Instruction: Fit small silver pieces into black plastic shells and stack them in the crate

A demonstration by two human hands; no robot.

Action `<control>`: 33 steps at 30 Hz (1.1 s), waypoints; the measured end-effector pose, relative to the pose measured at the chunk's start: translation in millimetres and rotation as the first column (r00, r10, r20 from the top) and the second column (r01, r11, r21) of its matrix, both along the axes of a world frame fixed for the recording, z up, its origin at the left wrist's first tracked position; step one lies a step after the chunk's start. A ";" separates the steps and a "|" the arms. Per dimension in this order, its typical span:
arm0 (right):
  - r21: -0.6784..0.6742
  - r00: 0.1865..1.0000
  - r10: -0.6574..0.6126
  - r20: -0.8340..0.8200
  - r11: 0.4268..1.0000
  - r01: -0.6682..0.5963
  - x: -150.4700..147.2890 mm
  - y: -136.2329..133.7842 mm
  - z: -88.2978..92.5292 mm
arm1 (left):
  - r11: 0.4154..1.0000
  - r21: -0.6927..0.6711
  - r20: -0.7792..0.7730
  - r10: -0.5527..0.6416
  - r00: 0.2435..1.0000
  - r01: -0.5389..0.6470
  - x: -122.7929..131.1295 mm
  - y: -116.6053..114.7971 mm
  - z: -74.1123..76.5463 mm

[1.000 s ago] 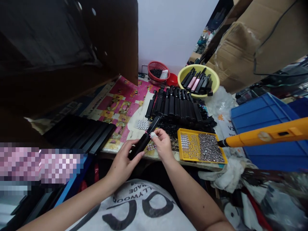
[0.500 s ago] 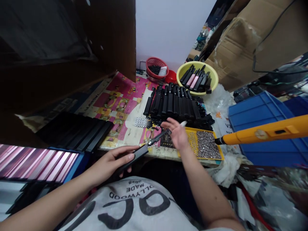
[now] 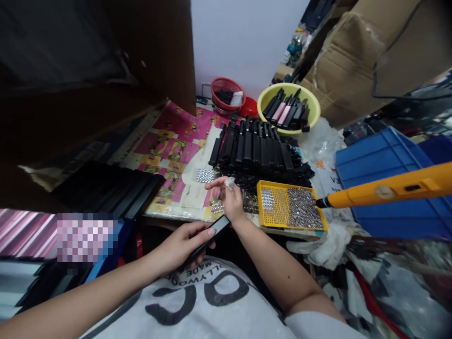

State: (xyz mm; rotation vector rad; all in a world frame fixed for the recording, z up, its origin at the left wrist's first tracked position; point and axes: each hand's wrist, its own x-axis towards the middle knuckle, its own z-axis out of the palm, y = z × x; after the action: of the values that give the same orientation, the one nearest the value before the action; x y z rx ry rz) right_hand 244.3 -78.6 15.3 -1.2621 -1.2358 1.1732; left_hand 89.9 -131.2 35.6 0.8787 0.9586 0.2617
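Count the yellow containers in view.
2: a bowl at the back, and a perforated tray just right of the right hand. Others may be hidden.

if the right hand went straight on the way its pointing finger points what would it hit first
Most likely the silver stud sheet on the printed mat, just ahead of the right hand. Depth is unclear, so the raised finger might pass over it.

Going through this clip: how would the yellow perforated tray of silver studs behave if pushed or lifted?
The yellow perforated tray looks like light, thin plastic, so it may flex when lifted. Its rim is low and the silver studs lie heaped, so a sharp push or tilt would probably spill some.
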 end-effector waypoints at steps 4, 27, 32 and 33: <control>0.032 0.995 0.049 0.089 0.998 -0.052 15.9 3.5 -9.1 | 0.786 0.609 -0.358 0.151 0.921 0.107 -32.0 27.7 -18.2; 0.210 0.862 -0.103 0.496 0.978 -0.004 40.2 -24.0 -50.3 | 0.871 0.248 -0.075 0.455 0.888 -0.425 14.0 192.7 -30.2; 0.093 0.698 0.136 0.703 0.956 -0.280 35.4 -13.9 -48.4 | 0.893 0.103 0.237 0.406 0.883 -0.438 -19.5 121.0 -0.9; 0.061 0.643 0.184 0.743 0.939 -0.338 33.7 -10.1 -46.9 | 0.901 0.100 0.262 0.386 0.885 -0.423 -23.9 108.8 3.1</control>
State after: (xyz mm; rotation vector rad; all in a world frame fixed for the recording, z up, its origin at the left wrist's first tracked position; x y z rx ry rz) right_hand 278.0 -88.8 -31.5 -1.4893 -2.1421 0.6923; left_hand 66.0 -22.4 38.7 0.7587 0.8995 0.7952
